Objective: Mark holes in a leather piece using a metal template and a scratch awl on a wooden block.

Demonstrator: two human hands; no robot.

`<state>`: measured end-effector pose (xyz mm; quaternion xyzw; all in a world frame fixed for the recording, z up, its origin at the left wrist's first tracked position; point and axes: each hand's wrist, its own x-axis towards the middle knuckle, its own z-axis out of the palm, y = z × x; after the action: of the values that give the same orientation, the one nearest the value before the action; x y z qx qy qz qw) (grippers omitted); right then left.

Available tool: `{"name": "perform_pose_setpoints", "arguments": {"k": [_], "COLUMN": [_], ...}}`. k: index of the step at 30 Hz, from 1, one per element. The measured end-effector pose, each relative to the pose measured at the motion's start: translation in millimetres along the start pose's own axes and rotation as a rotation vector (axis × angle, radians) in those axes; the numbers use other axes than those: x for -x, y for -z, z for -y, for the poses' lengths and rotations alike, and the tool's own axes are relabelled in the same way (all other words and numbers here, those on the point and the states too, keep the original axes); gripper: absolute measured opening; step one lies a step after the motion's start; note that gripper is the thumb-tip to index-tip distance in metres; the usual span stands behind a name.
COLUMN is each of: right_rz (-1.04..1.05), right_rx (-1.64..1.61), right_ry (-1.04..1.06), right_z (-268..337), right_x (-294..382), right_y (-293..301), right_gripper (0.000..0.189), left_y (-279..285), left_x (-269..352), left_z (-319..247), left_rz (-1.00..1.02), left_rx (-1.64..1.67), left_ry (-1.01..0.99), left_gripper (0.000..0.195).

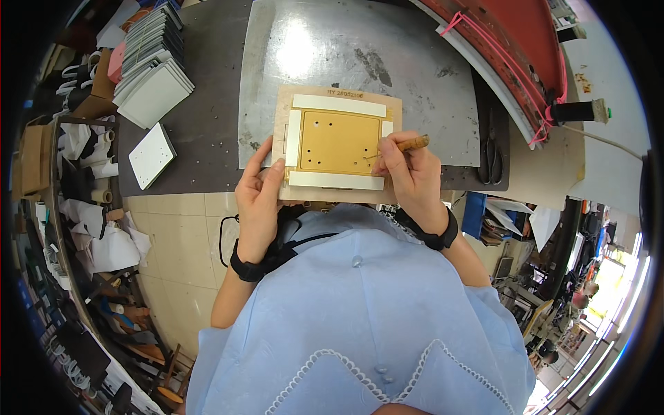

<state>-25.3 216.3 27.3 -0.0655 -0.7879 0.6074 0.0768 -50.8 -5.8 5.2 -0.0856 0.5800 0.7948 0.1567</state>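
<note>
A flat board (340, 195) lies over the near edge of a metal sheet, with white strips framing a yellow panel (337, 140) that has several small holes. My left hand (259, 194) grips the board's left edge, thumb on top. In my right hand (410, 174) is an awl with a wooden handle (413, 143); its thin metal tip points left at the holes in the panel's lower right part. Whether the tip touches the panel I cannot tell.
Under the board is a scuffed metal sheet (332, 57) on a dark mat (207, 104). Left stand stacked pale panels (155, 93) and a single white panel with holes (152, 155). Scissors (490, 155) lie right, near a red metal part (513, 46) with pink cord and a black spool (576, 112).
</note>
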Motion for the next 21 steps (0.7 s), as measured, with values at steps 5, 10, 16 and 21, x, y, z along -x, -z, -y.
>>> {"name": "perform_pose_setpoints", "arguments": {"k": [5,10,16,21], "right_rz": [-0.006,0.013,0.074,0.056], "right_rx": [0.027,0.194,0.341,0.217], "right_ry": [0.013,0.131,0.192,0.134], "right_z": [-1,1,9,3], "right_x": [0,0,-4,-3], "right_y": [0,-1,-4,-1], "right_gripper": [0.022,0.018,0.013,0.014], "left_y": [-5,-1,-2,0], "left_x": [2,1,2,1], "left_z": [-4,-2,-3,-3], "left_rz": [-0.023,-0.004,-0.014,-0.013], "left_rx": [-0.003,-0.020,-0.031,-0.027], "left_ry": [0.003,0.005,0.015,0.022], "left_gripper": [0.044,0.044,0.044,0.044]}}
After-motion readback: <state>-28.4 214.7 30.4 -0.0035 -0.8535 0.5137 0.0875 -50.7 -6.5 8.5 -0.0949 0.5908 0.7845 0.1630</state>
